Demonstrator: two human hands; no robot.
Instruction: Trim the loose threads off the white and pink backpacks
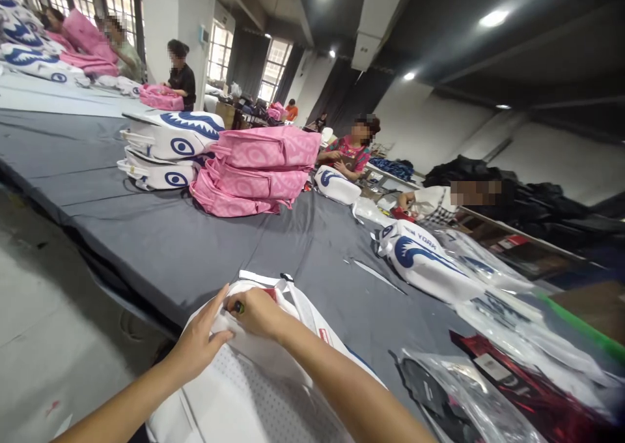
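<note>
White backpack [254, 384] with perforated mesh panel lies at near edge of grey table [161, 241]. Left hand [198, 345] presses flat on its top, fingers spread, holding nothing. Right hand [256, 313] clenched on a small green-tipped tool [237, 307]. Clear plastic bags [459, 397] on the right hold dark items.

Grey worktable [146, 234]; dark ceiling [439, 13]; bright windows [219, 52]
</note>
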